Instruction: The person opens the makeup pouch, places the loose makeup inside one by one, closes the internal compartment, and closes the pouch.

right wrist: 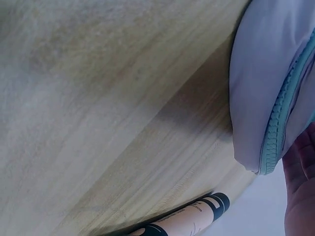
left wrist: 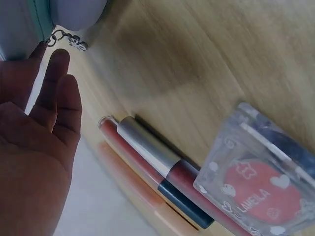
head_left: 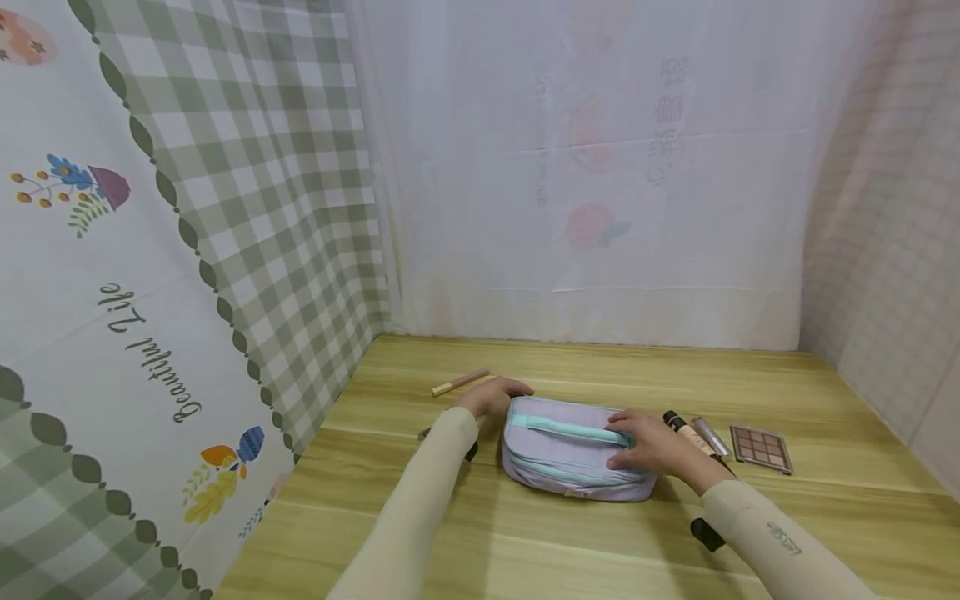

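Observation:
A lavender cosmetic bag (head_left: 555, 450) with a mint handle (head_left: 573, 430) stands on the wooden table between both hands. At its back left corner, my left hand (head_left: 491, 397) has its fingertips at the zipper pull (left wrist: 54, 37); a small metal charm (left wrist: 77, 43) dangles there. Those fingertips seem to pinch the pull, though the contact is partly hidden. My right hand (head_left: 651, 442) rests on the bag's right end, fingers and thumb spread on top around the end of the handle. The mint zipper (right wrist: 275, 123) along the bag's side looks closed in the right wrist view.
Right of the bag lie a beige and black tube (right wrist: 189, 216), a silvery tube (head_left: 708, 436), an eyeshadow palette (head_left: 761, 448) and a black item (head_left: 707, 535). Lip gloss tubes (left wrist: 133, 155) and a blush compact (left wrist: 258, 189) lie near the left hand. A slim tube (head_left: 460, 382) lies behind.

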A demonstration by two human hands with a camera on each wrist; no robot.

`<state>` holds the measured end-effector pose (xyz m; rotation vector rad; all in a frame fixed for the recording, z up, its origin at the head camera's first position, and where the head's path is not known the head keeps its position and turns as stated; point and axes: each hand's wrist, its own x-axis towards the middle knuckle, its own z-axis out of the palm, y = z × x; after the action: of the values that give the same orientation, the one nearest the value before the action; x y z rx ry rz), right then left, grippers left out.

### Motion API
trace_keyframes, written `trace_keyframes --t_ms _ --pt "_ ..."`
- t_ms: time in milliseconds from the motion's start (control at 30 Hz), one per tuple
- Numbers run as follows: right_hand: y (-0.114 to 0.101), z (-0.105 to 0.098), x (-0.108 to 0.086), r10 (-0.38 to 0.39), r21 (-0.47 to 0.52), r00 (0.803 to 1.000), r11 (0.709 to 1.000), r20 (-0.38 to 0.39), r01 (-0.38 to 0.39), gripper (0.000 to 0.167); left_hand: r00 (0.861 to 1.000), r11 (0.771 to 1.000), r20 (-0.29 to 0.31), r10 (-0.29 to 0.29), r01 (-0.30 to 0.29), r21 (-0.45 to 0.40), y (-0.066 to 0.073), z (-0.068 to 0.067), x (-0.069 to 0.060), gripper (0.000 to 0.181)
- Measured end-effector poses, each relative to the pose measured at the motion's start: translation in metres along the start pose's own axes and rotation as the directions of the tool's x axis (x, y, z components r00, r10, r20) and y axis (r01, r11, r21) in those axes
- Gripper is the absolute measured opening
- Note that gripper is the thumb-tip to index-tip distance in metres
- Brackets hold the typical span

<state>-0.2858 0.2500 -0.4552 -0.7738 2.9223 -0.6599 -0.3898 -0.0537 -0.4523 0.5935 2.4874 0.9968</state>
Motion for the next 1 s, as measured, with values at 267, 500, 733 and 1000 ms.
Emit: trace_keyframes --t_ms 267,500,733,1000 --pt "-0.001 0.003 0.001 -0.009 -0.002 1.000 1.000 0.000 0.009 0.062 1.000 0.992 -0.012 0.023 -0.021 0.122 -0.005 -0.003 -0.004 0.040" --pt "-0.001 0.001 0.000 -0.019 -0.009 1.000 1.000 0.002 0.019 0.061 0.997 0.985 -0.077 0.014 0.000 0.171 -0.011 0.000 -0.004 0.023" --pt "-0.002 -0.002 0.001 -0.030 -0.029 0.999 0.999 0.013 0.031 0.060 0.994 0.932 -0.101 0.034 0.005 0.362 -0.008 0.002 -0.007 0.022" --pt "-0.002 0.001 0.002 -0.043 -0.056 0.999 0.997 0.019 0.044 0.059 0.992 0.844 -0.063 0.106 -0.056 0.533 -0.008 0.002 -0.023 0.021"
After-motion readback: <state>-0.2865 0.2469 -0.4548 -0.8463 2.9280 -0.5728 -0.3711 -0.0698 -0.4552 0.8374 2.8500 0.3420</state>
